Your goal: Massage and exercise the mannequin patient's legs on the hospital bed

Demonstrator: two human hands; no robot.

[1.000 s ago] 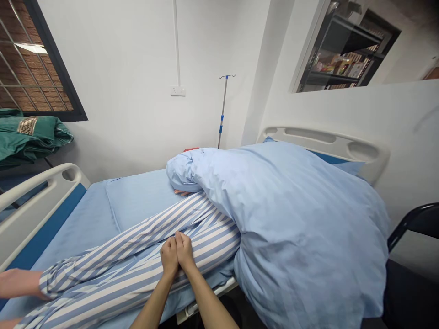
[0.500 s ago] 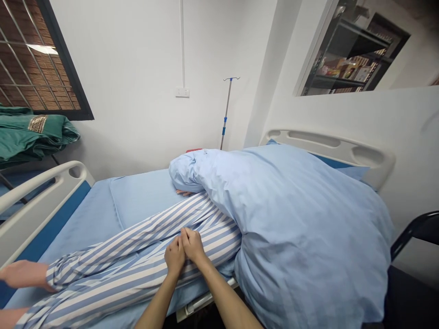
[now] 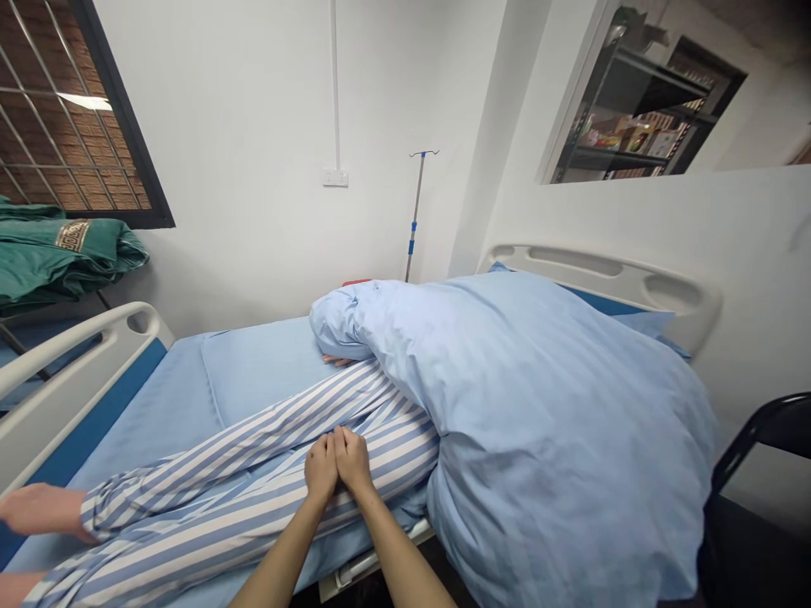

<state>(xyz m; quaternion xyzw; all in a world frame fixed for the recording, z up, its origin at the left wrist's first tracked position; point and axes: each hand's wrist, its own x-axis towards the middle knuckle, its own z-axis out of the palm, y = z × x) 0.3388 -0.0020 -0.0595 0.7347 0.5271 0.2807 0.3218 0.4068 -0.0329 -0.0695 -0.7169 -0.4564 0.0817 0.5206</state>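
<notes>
My left hand [image 3: 321,467] and my right hand [image 3: 352,458] are curled closed side by side, touching, above the near thigh of a lying figure. Beneath them are blue-and-white striped trousers [image 3: 209,523]. My fingertips are turned away, so whatever they may hold is hidden, and I cannot tell whether they grip the cloth. A light blue quilt [image 3: 538,405] lies bunched over the figure's upper body, just right of my hands. Fingers [image 3: 335,361] of the figure's hand stick out under the quilt's far edge. A bare foot [image 3: 44,509] shows at the left.
The bed has a footboard [image 3: 82,371] on the left and a headboard [image 3: 677,295] on the right. Behind it stands an IV pole [image 3: 416,211]. A black chair [image 3: 753,490] is at the right edge. Green folded cloth [image 3: 69,257] lies under the window.
The right hand has straightened beside the left, where it had leaned over it. The view has shifted slightly. The quilt and the lying figure look the same.
</notes>
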